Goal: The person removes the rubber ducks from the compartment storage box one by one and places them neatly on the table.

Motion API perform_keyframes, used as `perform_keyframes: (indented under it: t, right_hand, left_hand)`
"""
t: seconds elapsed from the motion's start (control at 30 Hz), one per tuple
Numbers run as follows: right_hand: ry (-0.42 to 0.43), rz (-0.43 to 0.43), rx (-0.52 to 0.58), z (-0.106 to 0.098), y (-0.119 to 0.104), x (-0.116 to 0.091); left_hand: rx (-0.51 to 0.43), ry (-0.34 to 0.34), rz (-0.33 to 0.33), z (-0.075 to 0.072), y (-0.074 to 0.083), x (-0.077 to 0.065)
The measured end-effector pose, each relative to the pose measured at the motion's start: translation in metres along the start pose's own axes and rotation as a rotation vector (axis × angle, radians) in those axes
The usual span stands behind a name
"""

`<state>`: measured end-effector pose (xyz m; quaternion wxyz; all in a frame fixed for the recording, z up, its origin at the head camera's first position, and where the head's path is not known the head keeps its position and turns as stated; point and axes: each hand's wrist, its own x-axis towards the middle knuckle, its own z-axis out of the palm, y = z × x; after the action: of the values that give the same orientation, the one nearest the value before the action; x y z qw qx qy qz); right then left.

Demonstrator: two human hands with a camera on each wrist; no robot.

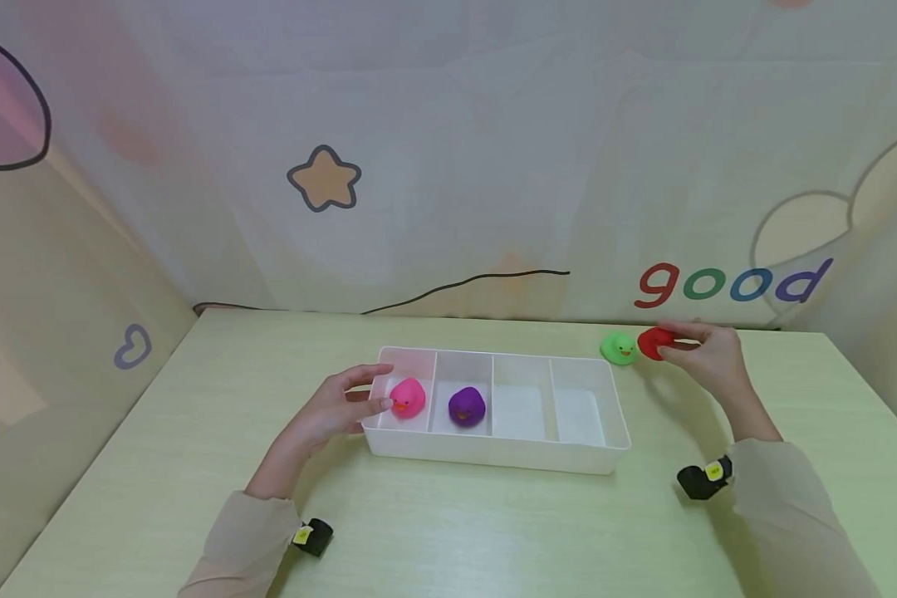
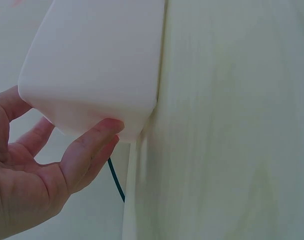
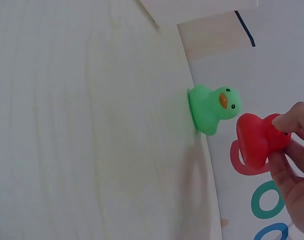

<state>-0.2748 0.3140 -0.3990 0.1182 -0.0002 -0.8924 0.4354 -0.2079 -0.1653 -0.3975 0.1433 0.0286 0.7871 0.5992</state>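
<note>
My right hand (image 1: 706, 353) pinches a red rubber duck (image 3: 259, 140) between thumb and fingers, raised off the table in the right wrist view. Just left of it, a green duck (image 3: 209, 107) stands on the table, facing forward. My left hand (image 1: 340, 407) grips the left end of a white divided tray (image 1: 493, 453); its fingertips (image 2: 112, 126) press on the end wall. Inside the tray's leftmost compartment lies a pink duck (image 1: 409, 399), close to the left fingertips. A purple duck (image 1: 467, 407) occupies the compartment beside it. The two right compartments hold nothing.
The pale wooden table (image 1: 448, 531) runs back to a printed cloth backdrop (image 1: 448, 166). Colourful letters (image 1: 732, 284) on that cloth are behind the right hand. A black wrist camera (image 1: 706, 479) is strapped at each sleeve.
</note>
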Motion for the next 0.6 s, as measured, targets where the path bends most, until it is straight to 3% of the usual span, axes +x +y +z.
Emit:
perform_keyframes:
  t: [0.17,0.6]
  right_hand:
    - [-0.049,0.006,-0.016,-0.0035,-0.0148,-0.0075]
    - [-0.133,0.029,-0.058,-0.0043,-0.0056,0.0000]
  left_hand:
    - [-0.004,-0.001,-0.001,0.0004,0.0007,-0.0003]
    - [0.003,0.005,-0.012,0.0002,0.0020,-0.0013]
